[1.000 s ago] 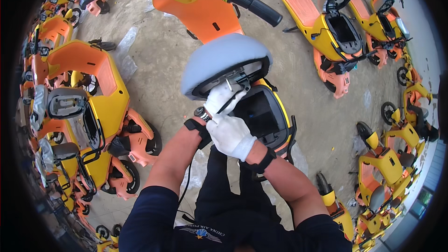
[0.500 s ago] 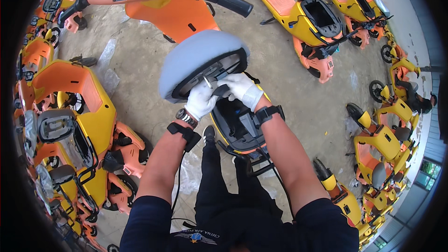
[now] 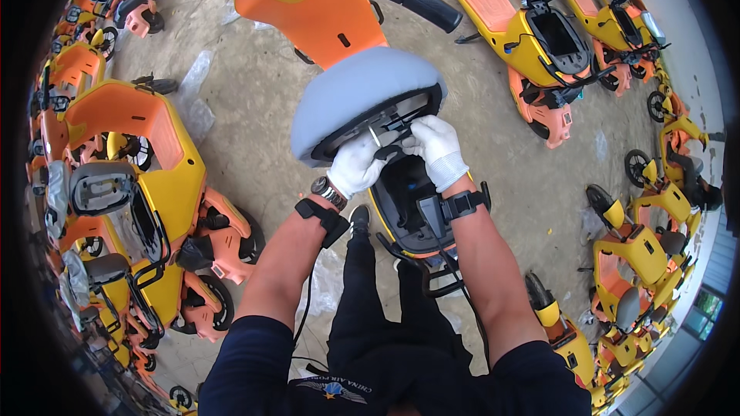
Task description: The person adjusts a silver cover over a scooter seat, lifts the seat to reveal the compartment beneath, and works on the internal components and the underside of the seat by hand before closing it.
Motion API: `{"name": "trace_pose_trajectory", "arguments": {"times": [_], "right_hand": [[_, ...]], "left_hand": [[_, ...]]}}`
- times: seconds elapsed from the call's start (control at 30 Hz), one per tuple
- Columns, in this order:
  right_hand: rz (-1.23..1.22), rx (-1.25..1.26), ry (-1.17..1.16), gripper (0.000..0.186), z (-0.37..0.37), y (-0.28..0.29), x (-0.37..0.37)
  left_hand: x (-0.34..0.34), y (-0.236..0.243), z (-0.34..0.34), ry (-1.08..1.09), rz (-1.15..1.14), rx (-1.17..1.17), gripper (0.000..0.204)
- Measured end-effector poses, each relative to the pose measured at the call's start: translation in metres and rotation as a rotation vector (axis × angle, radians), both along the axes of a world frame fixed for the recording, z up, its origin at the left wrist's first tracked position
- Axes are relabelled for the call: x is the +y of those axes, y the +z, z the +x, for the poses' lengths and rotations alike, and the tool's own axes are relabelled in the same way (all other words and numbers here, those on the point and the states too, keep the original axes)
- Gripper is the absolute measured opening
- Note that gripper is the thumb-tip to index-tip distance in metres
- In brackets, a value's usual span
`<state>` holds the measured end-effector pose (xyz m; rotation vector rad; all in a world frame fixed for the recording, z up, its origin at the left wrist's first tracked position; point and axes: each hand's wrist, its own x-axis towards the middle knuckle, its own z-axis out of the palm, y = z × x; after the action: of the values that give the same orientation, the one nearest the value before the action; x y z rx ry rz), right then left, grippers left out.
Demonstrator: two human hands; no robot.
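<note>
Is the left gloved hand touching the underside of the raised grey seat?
Touching. The head view shows the left hand pressed against the underside rim of the grey seat, with no gap visible.

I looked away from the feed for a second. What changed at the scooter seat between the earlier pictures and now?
The left hand and right hand, stacked together a second ago, have spread side by side along the underside rim of the raised grey seat, fingers on the black parts there. The seat stays tipped up over the open compartment; the parked scooters have not moved.
</note>
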<state>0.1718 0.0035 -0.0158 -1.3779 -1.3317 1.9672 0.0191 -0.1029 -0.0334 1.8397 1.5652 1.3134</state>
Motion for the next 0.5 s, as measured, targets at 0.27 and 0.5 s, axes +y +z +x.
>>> {"name": "trace_pose_trajectory", "arguments": {"times": [0.27, 0.5], "right_hand": [[-0.369, 0.542, -0.3, 0.01, 0.001, -0.004, -0.003], [-0.298, 0.47, -0.128, 0.01, 0.009, 0.016, 0.0]], "left_hand": [[-0.002, -0.014, 0.0, 0.026, -0.024, -0.107, 0.027], [-0.01, -0.01, -0.004, 0.073, -0.327, -0.514, 0.027]]}}
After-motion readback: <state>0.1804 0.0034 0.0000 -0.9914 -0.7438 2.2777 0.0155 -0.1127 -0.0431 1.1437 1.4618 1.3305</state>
